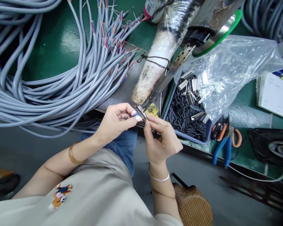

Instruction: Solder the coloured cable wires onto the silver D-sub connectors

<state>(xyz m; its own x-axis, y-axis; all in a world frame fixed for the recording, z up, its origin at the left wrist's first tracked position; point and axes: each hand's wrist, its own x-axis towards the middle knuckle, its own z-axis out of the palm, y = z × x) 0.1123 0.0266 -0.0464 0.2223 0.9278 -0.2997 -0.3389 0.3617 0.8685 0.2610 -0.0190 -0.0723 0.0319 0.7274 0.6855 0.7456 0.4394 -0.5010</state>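
Note:
My left hand (114, 122) pinches thin coloured wires (135, 115) between thumb and fingers. My right hand (162, 135) grips the lower right end of a small metal multi-pin connector (141, 111). Both hands meet at this connector, close to the bench edge, and the wires lie against its pin side. Just above it, the long tip of a soldering iron (173, 70) slants down from the upper right. Fingers cover part of the wires, so which pins they touch cannot be made out.
Grey cables (68, 91) with stripped coloured ends cover the left. Beside the iron lies a plastic-wrapped white tube (147, 75). A bin (191, 138) holds black sleeves (179, 114) and metal connectors (191, 89), partly under a plastic bag (228, 69). Blue-handled pliers (223, 150) sit at right.

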